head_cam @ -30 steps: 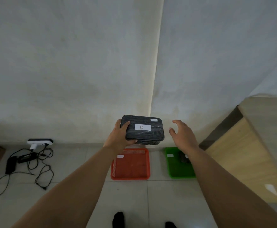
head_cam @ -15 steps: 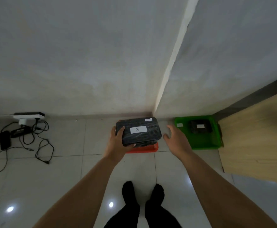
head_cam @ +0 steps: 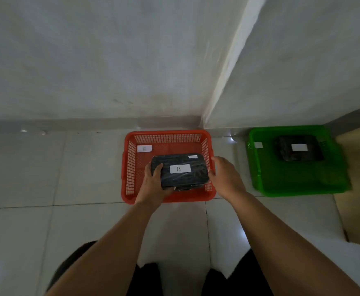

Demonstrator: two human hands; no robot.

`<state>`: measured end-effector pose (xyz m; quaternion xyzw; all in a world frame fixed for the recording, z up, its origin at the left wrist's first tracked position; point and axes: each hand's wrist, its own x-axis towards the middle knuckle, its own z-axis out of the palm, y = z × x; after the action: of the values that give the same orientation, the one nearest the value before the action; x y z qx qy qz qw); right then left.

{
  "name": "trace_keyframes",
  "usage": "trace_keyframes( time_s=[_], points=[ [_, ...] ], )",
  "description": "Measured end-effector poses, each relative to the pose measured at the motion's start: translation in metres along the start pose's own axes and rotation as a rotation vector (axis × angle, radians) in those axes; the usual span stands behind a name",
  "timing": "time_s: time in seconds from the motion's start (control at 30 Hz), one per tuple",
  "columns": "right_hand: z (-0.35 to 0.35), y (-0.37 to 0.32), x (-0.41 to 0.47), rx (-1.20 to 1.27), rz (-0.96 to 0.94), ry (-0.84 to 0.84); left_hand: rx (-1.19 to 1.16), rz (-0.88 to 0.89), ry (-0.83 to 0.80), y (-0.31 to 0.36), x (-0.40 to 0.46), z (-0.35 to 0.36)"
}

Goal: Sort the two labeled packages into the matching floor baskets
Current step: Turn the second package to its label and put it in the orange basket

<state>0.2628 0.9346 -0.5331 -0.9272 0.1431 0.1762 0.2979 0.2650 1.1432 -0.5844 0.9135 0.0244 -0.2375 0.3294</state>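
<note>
A black wrapped package (head_cam: 180,170) with a white "B" label is gripped at its left end by my left hand (head_cam: 153,182). It hangs over the front part of the red floor basket (head_cam: 128,167), which carries a white "B" tag on its back left wall. My right hand (head_cam: 226,178) hovers open just right of the package, fingers apart, over the basket's right rim. To the right, the green basket (head_cam: 266,180) holds a second black package (head_cam: 298,148) with a white label I cannot read.
Both baskets stand on pale floor tiles against the white wall corner. A wooden cabinet side (head_cam: 358,189) rises right of the green basket. My dark-clothed legs (head_cam: 145,278) show at the bottom edge.
I have bent down closer to the floor. My left hand has lowered the B package from chest height down over the red basket, and my right hand has followed beside it.
</note>
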Motion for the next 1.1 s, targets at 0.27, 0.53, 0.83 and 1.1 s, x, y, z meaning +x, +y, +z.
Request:
trace_keyframes(
  time_s=[0.27,0.53,0.83,1.1],
  points=[
    [0.075,0.055,0.06,-0.123,-0.099,0.043,0.0,0.038,0.038,-0.057,0.062,0.078],
    [0.085,0.065,0.068,-0.062,-0.082,0.102,0.006,0.085,0.058,-0.057,0.098,0.084],
    [0.084,0.069,0.073,-0.016,-0.081,0.065,0.08,0.136,0.087,-0.036,0.138,0.081],
    [0.086,0.072,0.076,-0.02,-0.09,0.058,0.003,0.123,0.048,-0.042,0.148,0.088]
  ],
)
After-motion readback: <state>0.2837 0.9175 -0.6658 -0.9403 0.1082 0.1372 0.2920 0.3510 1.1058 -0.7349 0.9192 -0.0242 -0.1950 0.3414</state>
